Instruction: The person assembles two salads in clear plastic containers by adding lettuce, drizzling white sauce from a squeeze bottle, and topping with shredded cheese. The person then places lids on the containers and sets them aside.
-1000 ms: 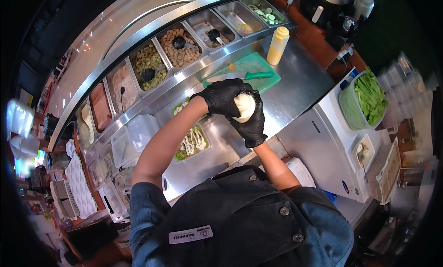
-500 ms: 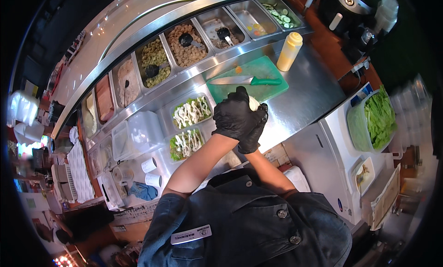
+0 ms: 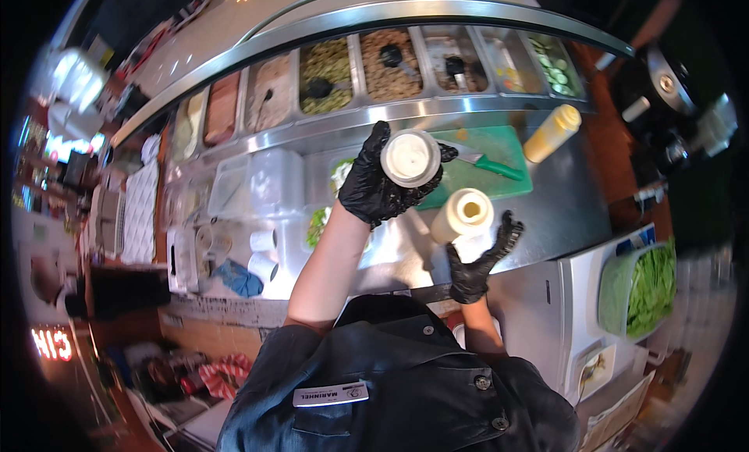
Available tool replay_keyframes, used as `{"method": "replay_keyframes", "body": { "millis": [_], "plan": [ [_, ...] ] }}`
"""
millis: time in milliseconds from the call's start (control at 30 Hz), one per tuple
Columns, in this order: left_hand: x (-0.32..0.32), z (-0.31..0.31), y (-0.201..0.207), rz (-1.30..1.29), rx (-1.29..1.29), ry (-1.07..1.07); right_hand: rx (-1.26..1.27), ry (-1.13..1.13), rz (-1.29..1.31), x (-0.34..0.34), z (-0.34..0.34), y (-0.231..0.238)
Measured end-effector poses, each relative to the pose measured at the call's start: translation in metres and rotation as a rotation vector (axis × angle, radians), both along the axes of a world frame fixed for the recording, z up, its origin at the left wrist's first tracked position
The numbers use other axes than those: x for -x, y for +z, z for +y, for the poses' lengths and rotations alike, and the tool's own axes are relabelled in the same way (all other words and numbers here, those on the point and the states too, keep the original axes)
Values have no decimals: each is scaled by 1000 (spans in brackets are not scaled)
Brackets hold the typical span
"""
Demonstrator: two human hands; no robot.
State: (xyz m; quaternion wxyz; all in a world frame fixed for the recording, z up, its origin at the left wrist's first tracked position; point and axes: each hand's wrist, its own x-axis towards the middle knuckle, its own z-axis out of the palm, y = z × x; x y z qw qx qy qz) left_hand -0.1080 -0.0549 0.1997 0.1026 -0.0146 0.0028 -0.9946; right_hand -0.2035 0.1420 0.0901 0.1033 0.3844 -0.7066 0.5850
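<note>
My left hand (image 3: 368,185), in a black glove, is closed around a small round tub (image 3: 411,157) with a white creamy filling facing up. Below and right of it, a pale squeeze bottle (image 3: 463,216) stands uncapped, its round mouth showing. Beside the bottle, my right hand (image 3: 484,261), also gloved in black, is open with thumb and fingers spread. Whether its thumb touches the bottle is hard to tell. Behind the tub, a green-handled knife (image 3: 499,168) lies on a green cutting board (image 3: 511,144). My left hand and forearm partly cover two lettuce portions with white sauce (image 3: 320,226).
Metal food pans (image 3: 328,65) with fillings and black scoops line the far side. A yellow squeeze bottle (image 3: 552,133) stands right of the board. Clear plastic containers (image 3: 277,183) and a blue cloth (image 3: 238,278) sit left; a lettuce tub (image 3: 640,288) is at right.
My hands, together half a second ago, have moved apart. The round tub and the uncapped bottle now show, and my right hand is spread beside the bottle. The view has shifted too.
</note>
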Motion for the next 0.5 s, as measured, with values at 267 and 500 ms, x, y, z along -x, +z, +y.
{"method": "replay_keyframes", "body": {
  "millis": [267,500],
  "plan": [
    [-96,5,20,-5,-20,307,43,-62,185,-18,-22,68],
    [-251,38,20,-150,40,682,158,472,54,-135,-66,77]
  ]
}}
